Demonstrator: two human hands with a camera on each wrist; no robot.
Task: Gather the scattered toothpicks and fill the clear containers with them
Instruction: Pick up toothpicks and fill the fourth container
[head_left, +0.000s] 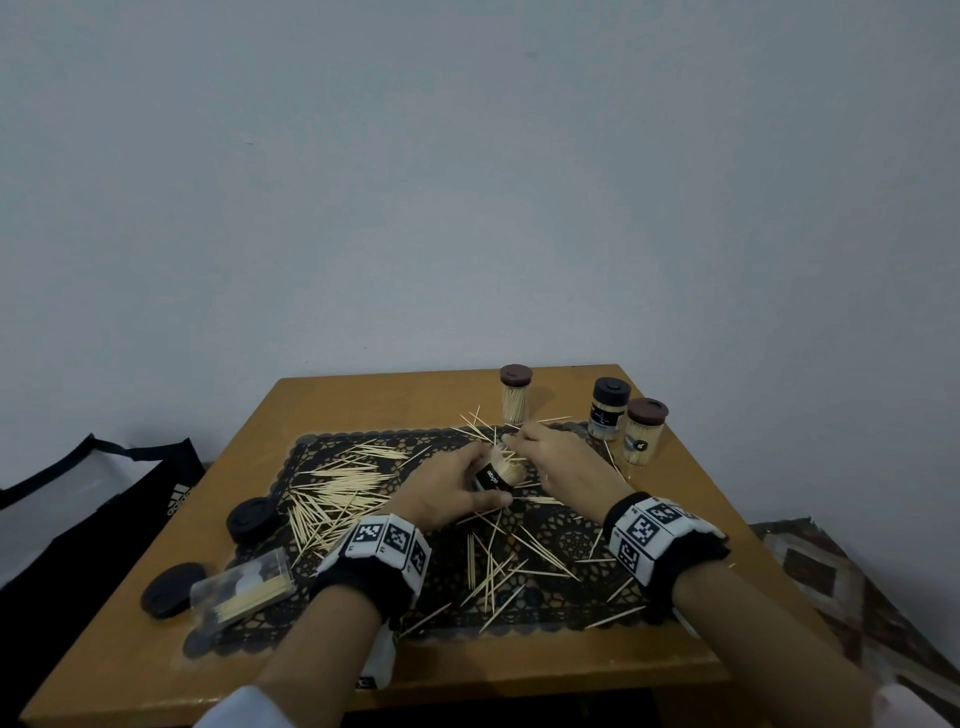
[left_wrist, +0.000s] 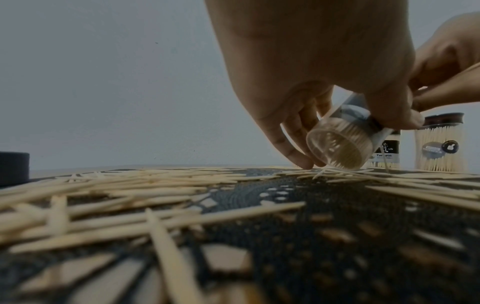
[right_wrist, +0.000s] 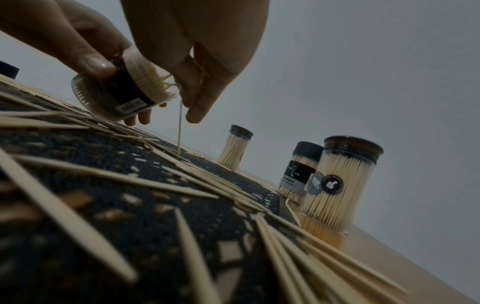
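Observation:
My left hand (head_left: 447, 491) (left_wrist: 311, 51) grips an open clear container (head_left: 500, 472) (left_wrist: 342, 144) (right_wrist: 122, 90) with a black label. It is tilted just above the black lace mat (head_left: 563, 538) and packed with toothpicks. My right hand (head_left: 553, 452) (right_wrist: 205, 59) is at the container's mouth, pinching a few toothpicks between thumb and fingers. One toothpick (right_wrist: 179, 131) stands on end below the mouth. Scattered toothpicks (head_left: 343, 486) (left_wrist: 124, 185) (right_wrist: 155, 181) cover the mat, thickest at the left.
Three lidded, filled containers (head_left: 515, 397) (head_left: 609, 413) (head_left: 644, 434) stand at the table's back right. Two black lids (head_left: 251, 519) (head_left: 170, 590) and a clear container on its side (head_left: 244, 584) lie front left. A black bag (head_left: 104, 493) sits beside the wooden table (head_left: 291, 410).

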